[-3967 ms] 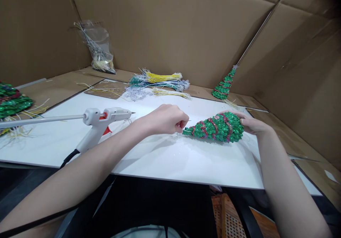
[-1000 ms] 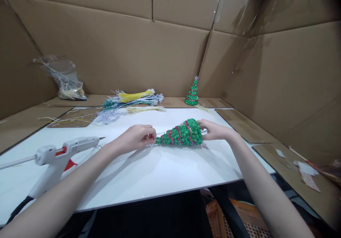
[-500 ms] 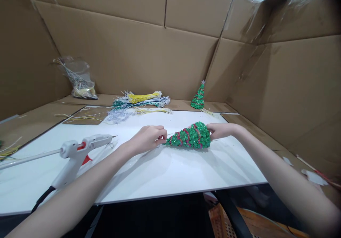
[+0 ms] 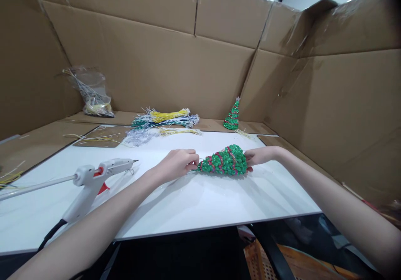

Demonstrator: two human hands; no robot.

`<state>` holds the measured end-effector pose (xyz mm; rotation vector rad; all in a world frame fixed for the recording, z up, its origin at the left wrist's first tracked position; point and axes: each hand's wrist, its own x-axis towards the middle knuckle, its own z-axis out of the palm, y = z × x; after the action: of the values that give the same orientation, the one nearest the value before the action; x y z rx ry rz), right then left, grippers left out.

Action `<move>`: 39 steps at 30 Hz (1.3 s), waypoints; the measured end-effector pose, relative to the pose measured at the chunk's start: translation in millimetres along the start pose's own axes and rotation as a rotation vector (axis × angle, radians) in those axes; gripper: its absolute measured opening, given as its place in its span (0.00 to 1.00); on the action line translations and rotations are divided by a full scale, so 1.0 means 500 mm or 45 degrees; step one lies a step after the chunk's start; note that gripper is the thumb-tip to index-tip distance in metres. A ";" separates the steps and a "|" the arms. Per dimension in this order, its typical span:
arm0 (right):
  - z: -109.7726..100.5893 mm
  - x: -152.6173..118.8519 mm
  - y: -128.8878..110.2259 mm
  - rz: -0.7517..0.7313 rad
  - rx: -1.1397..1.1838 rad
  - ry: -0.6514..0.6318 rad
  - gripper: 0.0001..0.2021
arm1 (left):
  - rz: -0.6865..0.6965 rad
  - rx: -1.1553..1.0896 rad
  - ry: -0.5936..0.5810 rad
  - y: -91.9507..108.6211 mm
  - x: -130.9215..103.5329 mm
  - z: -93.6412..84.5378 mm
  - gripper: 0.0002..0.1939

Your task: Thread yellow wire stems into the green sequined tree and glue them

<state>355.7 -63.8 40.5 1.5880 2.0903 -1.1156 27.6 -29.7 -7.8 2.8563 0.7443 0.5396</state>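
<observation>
Head view: your left hand [image 4: 181, 163] pinches the tip of the green Christmas tree [image 4: 224, 161], sideways over the tabletop [image 4: 194, 204]; right hand [image 4: 258, 155] touches its base, grip unclear, so a hard tug could twist it loose.

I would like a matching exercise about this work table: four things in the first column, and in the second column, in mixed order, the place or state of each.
Column 1
1. left hand
2. right hand
3. glue gun
4. star-topped tree

Column 2
A. white and red, at the left side of the table
B. at the wide base of the lying tree
C. upright, near the back cardboard wall
D. at the narrow tip of the lying tree

Right pairs: 1-D, 2-B, 3-A, 4-C
</observation>
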 end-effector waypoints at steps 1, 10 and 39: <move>0.001 0.002 -0.001 -0.001 0.004 0.003 0.08 | -0.002 -0.005 -0.004 0.000 0.000 -0.001 0.05; 0.002 -0.006 0.005 -0.063 0.015 0.051 0.08 | -0.064 -0.016 -0.055 -0.015 -0.015 -0.073 0.06; 0.005 0.000 0.007 -0.046 0.015 0.158 0.03 | -0.078 0.023 -0.100 0.001 -0.011 -0.049 0.02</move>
<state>358.2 -65.5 37.5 1.6711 2.2028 -1.0676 14.0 -31.8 13.3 2.8417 0.8237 0.4116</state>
